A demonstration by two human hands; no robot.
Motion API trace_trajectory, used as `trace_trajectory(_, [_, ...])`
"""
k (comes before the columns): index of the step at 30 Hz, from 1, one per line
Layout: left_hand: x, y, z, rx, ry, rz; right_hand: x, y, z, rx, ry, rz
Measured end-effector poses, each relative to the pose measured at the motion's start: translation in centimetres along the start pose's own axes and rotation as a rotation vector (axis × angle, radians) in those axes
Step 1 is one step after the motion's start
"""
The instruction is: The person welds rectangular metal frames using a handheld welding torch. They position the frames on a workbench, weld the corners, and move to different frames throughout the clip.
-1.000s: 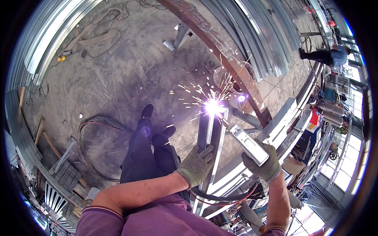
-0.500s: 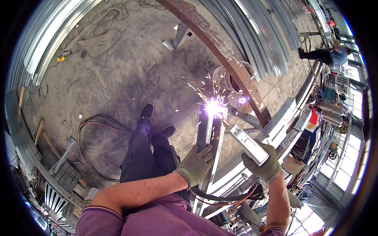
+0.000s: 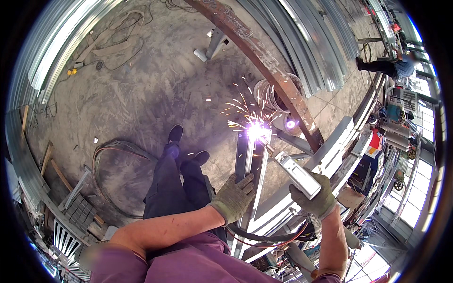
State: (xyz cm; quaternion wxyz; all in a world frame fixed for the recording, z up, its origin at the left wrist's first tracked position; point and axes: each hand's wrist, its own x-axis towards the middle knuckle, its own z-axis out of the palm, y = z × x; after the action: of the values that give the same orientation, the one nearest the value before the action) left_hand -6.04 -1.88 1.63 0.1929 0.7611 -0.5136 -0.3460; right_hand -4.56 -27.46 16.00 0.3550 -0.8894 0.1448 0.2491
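In my right hand (image 3: 315, 193), gloved in olive green, is a silver, box-bodied welding torch (image 3: 298, 174). Its narrow nozzle points up and left at the far end of a long metal bar (image 3: 243, 158). A white-violet glare and flying sparks (image 3: 255, 129) burn at the nozzle tip and hide the spot beneath. My left hand (image 3: 233, 200), in a matching glove, has its fingers closed over the bar nearer to me. The bar lies beside a second narrow metal strip (image 3: 259, 187). A black hose and a red cable (image 3: 278, 243) run below my hands.
A rusty steel beam (image 3: 264, 61) slants past a bucket (image 3: 266, 96) beyond the glare. Long metal profiles (image 3: 306, 42) lie at the far right, and a person (image 3: 391, 66) stands near them. A coiled cable (image 3: 96, 165) lies on the floor left of my legs.
The sparks spray in a different pattern. Both hands and the torch stay almost in place, with the glare still at the bar's far end.
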Motion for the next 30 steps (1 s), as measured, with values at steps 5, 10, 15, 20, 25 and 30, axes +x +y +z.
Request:
trace_trajectory(5, [-0.1,0.0,0.2,0.028,0.048,-0.004,-0.2,1.0,0.4,-0.009,0.020,-0.035])
trace_trajectory(10, [-0.1,-0.4,0.4,0.012,0.030,0.013,-1.6,1.3,1.0,-0.143,0.061,-0.005])
trace_trajectory(15, [-0.4,-0.9,0.4,0.030,-0.015,0.049,-5.1,-0.7,0.6,0.235,0.077,0.392])
trace_trajectory(20, [-0.7,-1.7,0.6,0.036,-0.009,0.108,-7.9,-2.4,1.3,0.396,0.289,0.460])
trace_trajectory(25, [-0.1,-2.1,0.8,0.056,0.014,0.176,-10.4,-2.1,5.5,0.499,0.470,0.407])
trace_trajectory(30, [-0.2,-2.2,0.5,0.012,0.003,0.250,-10.5,-3.8,10.3,0.459,0.482,0.417])
